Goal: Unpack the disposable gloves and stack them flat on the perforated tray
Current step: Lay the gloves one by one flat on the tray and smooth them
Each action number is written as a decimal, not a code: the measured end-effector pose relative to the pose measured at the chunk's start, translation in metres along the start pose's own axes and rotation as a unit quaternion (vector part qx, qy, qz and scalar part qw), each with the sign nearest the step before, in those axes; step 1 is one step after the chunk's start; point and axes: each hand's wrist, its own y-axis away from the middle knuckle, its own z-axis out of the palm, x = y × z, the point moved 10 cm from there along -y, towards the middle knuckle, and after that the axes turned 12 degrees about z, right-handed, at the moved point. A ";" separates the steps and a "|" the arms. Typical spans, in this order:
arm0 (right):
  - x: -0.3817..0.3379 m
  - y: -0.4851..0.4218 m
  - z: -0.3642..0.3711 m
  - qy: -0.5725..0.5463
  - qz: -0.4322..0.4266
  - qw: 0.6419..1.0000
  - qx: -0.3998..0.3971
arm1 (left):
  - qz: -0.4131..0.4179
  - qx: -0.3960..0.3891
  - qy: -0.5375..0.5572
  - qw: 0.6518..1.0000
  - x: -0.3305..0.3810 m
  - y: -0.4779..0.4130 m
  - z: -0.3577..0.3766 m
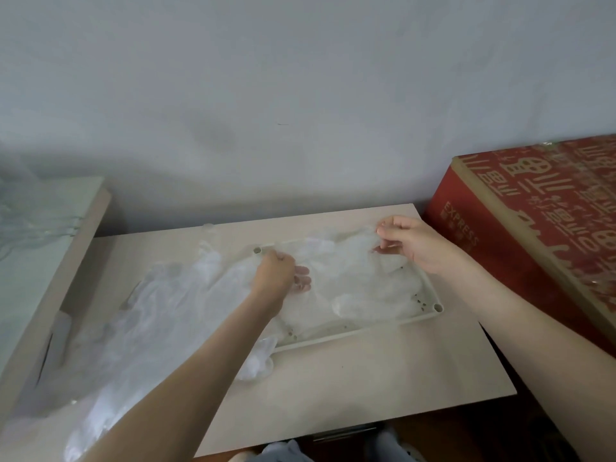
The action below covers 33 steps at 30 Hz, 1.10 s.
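The right hand [413,243] pinches an edge of a clear glove [353,278] at the far side of the perforated tray [430,288]. The left hand [278,273], near the tray's far left corner, has its fingers [301,278] curled into the same film. It is best to draw the two apart gently and lay the sheet taut and square inside the rim. The film is clear and blurred, so I cannot count the gloves in the tray, nor tell whether the loose heap [150,315] left of the tray is gloves or wrapper.
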 end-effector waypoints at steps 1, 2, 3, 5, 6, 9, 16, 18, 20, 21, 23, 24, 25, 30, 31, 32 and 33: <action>-0.001 -0.004 -0.004 0.015 -0.015 0.999 0.036 | -0.001 0.000 0.005 1.000 -0.001 -0.001 0.001; -0.004 -0.008 -0.008 0.042 -0.026 0.996 0.078 | -0.003 -0.002 0.006 1.000 -0.003 -0.001 0.003; -0.007 -0.009 -0.010 0.078 -0.036 0.990 0.112 | -0.003 -0.005 0.005 1.000 -0.003 -0.002 0.005; -0.016 -0.007 0.001 0.182 -0.064 0.971 0.141 | 0.000 -0.009 0.008 1.000 -0.003 -0.003 0.009; -0.021 -0.003 0.013 0.248 -0.084 0.955 0.143 | 0.005 -0.008 0.015 1.000 -0.001 -0.003 0.011; -0.032 0.009 0.058 0.381 -0.143 0.903 0.139 | 0.049 -0.034 0.002 0.998 0.009 -0.003 0.017; -0.032 -0.012 0.107 0.458 -0.200 0.861 0.095 | 0.100 -0.070 -0.028 0.992 0.024 0.003 0.016; -0.030 -0.019 0.103 0.449 -0.183 0.870 0.094 | 0.086 -0.050 -0.032 0.995 0.019 0.000 0.007; -0.028 -0.025 0.094 0.399 -0.153 0.899 0.094 | 0.092 -0.041 -0.062 0.993 0.018 0.000 0.002; -0.025 -0.027 0.090 0.365 -0.139 0.916 0.090 | 0.101 -0.037 -0.094 0.990 0.018 0.000 -0.001; -0.021 -0.030 0.084 0.297 -0.120 0.944 0.080 | 0.118 -0.033 -0.173 0.977 0.016 0.000 -0.005; -0.019 -0.032 0.081 0.274 -0.113 0.952 0.083 | 0.125 -0.036 -0.213 0.968 0.014 0.000 -0.007; -0.018 -0.033 0.079 0.260 -0.110 0.955 0.089 | 0.135 -0.039 -0.251 0.958 0.013 0.000 -0.009; -0.013 -0.041 0.079 0.255 -0.110 0.956 0.097 | 0.197 -0.020 -0.413 0.889 0.021 0.004 -0.012; -0.012 -0.042 0.081 0.267 -0.113 0.952 0.098 | 0.244 0.011 -0.454 0.857 0.030 0.009 -0.010; -0.012 -0.044 0.083 0.279 -0.115 0.948 0.099 | 0.301 0.042 -0.487 0.819 0.042 0.017 -0.006; -0.013 -0.045 0.086 0.291 -0.119 0.944 0.099 | 0.361 0.064 -0.510 0.778 0.051 0.025 0.000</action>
